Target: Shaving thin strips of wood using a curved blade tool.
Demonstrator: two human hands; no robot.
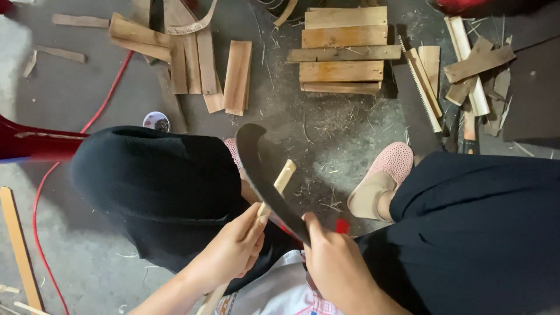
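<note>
**Blade on a bamboo strip, both hands gripping**

The left hand [230, 251] is closed round a pale strip [284, 177], fingers curled and thumb pressed along it; the right hand [335, 265] is wrapped tight on the handle of a dark curved knife [256, 169], fingers fully closed (the handle itself is hidden in the fist). The blade lies across the strip, touching it just above the left thumb; both sit over the person's lap, between two knees in black cloth.

Counted: one knife, one held strip, two pink shoes (the right shoe [382, 178] shows whole, the left is only a sliver beside the blade); a stack [343, 51] of five flat slats lies on the floor ahead, a looser heap [186, 55] to its left, one toothed saw [421, 84] to its right, and a red cord [102, 105] trails along the left side.

The strip is narrow, straight and light tan, its far end cut square, tilted up and away from the body.
</note>
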